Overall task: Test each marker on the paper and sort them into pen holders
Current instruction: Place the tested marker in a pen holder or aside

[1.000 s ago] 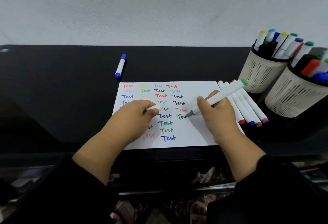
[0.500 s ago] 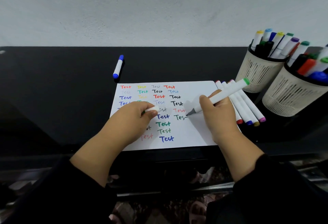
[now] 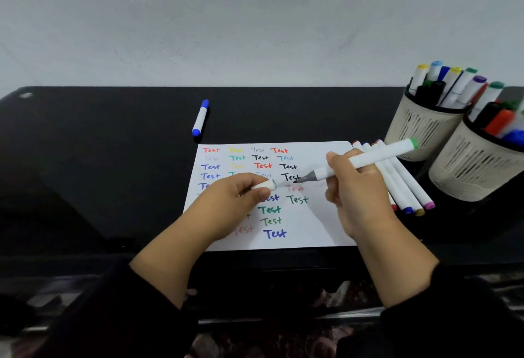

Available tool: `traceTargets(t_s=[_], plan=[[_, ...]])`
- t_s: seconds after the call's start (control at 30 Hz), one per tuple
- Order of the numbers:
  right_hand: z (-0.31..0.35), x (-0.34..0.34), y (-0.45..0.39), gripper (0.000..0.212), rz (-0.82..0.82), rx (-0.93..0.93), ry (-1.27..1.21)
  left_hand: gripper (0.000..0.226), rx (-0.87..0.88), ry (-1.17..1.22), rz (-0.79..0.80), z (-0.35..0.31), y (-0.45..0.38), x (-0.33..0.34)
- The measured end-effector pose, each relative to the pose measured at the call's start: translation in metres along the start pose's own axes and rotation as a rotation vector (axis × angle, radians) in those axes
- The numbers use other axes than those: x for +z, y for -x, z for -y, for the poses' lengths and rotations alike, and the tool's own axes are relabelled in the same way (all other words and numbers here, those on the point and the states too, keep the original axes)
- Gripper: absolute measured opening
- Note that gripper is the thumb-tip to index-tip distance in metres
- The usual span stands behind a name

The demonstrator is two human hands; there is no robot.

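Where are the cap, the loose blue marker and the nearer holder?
cap [image 3: 265, 186]: head view, on its white body in the left hand.
blue marker [image 3: 200, 117]: head view, mid-barrel.
nearer holder [image 3: 470, 170]: head view, on its slatted wall.

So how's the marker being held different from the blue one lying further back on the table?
The held marker is uncapped, its dark tip bared above the paper, while the blue marker is capped at both ends. The held marker is gripped at a slant by the right hand; the blue marker lies flat and untouched on the black table. The held marker has a green end and looks longer. Both have white barrels.
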State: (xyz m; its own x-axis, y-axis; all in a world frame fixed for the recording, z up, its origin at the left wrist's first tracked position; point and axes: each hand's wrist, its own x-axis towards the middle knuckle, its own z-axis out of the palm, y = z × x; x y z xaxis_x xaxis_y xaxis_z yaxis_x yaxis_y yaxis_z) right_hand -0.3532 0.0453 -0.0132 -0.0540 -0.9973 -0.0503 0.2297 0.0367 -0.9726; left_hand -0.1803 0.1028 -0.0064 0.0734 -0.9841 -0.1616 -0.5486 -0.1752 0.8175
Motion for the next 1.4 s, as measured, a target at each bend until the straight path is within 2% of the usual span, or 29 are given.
traceTargets(t_s=[0.23,0.43,0.6,0.8,1.23,1.4], plan=[[0.002,0.013,0.01,0.04,0.071,-0.013,0.012,0.008,0.011,0.066,0.011,-0.001,0.003,0.001],[0.0,0.023,0.017,0.031,0.193,-0.024,0.095,0.009,0.035,0.043,-0.001,-0.004,0.006,0.0],[0.0,0.032,0.018,0.03,0.265,0.03,0.1,0.019,0.05,0.047,-0.084,-0.007,0.007,-0.004],[0.002,0.04,0.019,0.03,0.328,0.066,0.075,0.019,0.029,0.003,-0.147,-0.007,0.008,-0.008],[0.008,0.037,0.018,0.026,0.27,0.115,0.101,0.018,0.106,-0.144,-0.208,-0.013,0.012,-0.005],[0.016,0.01,0.001,0.018,0.152,0.106,-0.089,0.016,0.065,-0.186,-0.227,-0.005,0.009,-0.012]])
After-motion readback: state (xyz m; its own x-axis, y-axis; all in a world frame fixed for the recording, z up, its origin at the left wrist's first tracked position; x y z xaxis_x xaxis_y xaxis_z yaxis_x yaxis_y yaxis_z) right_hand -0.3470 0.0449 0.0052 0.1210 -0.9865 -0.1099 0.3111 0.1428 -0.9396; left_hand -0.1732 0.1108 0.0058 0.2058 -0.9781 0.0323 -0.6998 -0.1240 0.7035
